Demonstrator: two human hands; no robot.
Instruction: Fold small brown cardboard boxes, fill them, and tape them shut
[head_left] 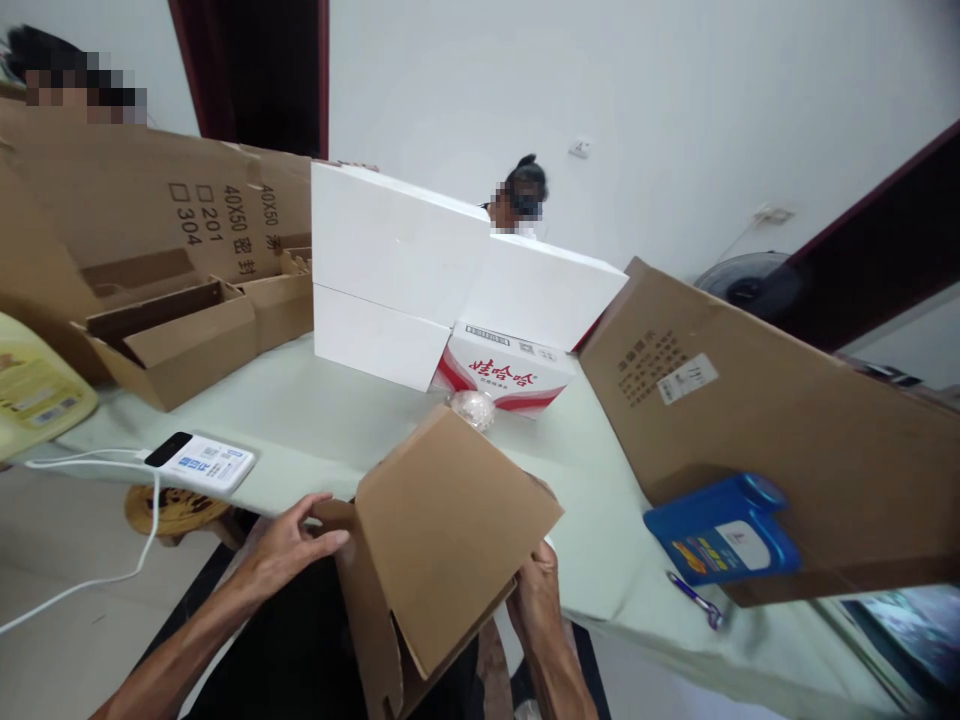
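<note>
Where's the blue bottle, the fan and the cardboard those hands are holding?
Blue bottle (729, 543): head view, on the white label on its front.
Fan (746, 288): head view, near the middle of its round head.
Cardboard (454, 540): head view, on its broad flat panel.

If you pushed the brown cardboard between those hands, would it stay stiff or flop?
The cardboard would probably stay fairly stiff, since its broad face looks flat. It would likely give first at the folds, where its sides meet at an angle. It's probably light for its size, as its edges look thin.
</note>
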